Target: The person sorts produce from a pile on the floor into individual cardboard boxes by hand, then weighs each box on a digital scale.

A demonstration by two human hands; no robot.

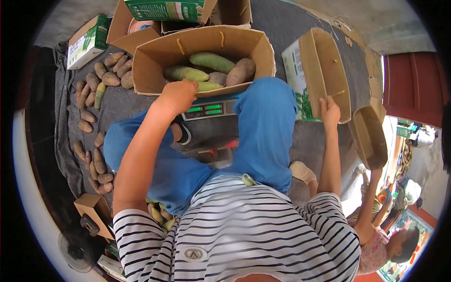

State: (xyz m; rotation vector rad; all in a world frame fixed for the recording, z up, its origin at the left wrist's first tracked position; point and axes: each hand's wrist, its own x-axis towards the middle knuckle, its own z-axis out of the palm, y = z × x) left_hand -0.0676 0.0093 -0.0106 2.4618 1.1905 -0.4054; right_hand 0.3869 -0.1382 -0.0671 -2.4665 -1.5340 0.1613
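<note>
My left hand (178, 97) is at the near rim of an open cardboard box (155, 60), its fingers closed around the end of a green radish (209, 86) just inside. More green radishes and brown, soil-smeared tubers (241, 72) lie in that box. It stands on a scale (209, 109) with green-lit displays, in front of my knees. My right hand (330, 112) grips the near edge of a second box (313, 70), a tall, narrow carton with a green and white printed side. Its visible inside holds no vegetables.
Brown tubers (112, 79) lie scattered on the dark ground sheet at left. Cartons (164, 10) stand behind the scale, and another printed carton (88, 42) is at far left. At right, another person's arm (369, 202) reaches to an open box (370, 136). A fan (74, 252) stands lower left.
</note>
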